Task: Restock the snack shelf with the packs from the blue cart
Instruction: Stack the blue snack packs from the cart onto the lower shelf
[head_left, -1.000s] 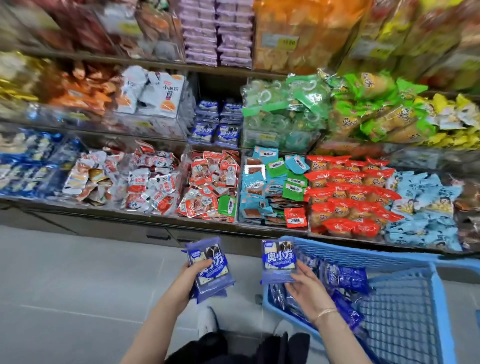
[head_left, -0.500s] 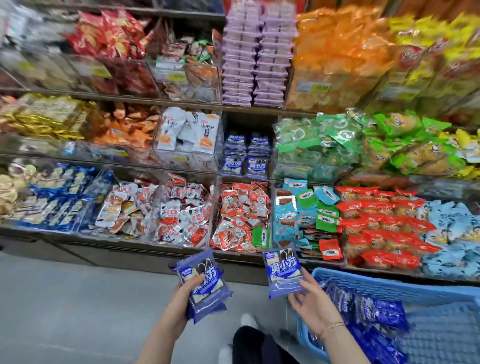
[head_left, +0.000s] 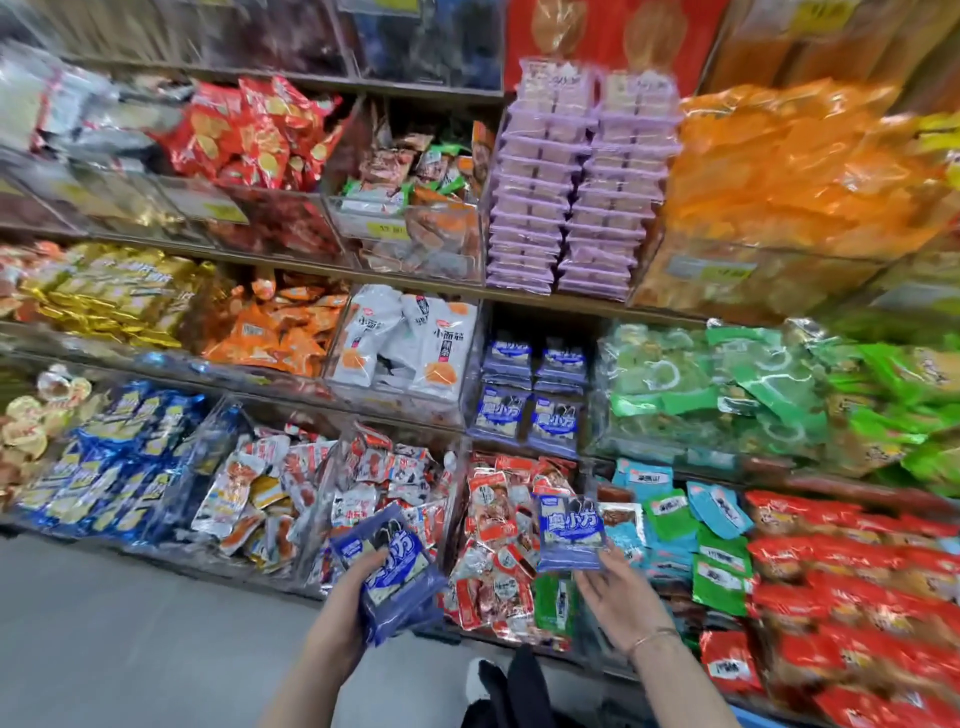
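My left hand (head_left: 349, 597) grips a small stack of blue snack packs (head_left: 395, 577) at the lower middle, tilted to the left. My right hand (head_left: 621, 597) holds one more blue pack (head_left: 570, 525) upright by its bottom edge, in front of the lowest shelf. Matching blue packs (head_left: 527, 395) stand in two short rows in a narrow slot on the middle shelf, above and between both hands. Only a sliver of the blue cart (head_left: 763, 719) shows at the bottom right edge.
Clear bins of red and white snacks (head_left: 395, 478) and red packs (head_left: 493, 519) lie right behind the hands. Purple packs (head_left: 576, 176) are stacked above the slot, green bags (head_left: 727, 384) to its right, white bags (head_left: 405, 343) to its left. Grey floor (head_left: 130, 634) lies at lower left.
The view has tilted up and moved toward the shelf, so the cart has almost dropped out of sight. Both hands have risen toward the shelf with their packs.
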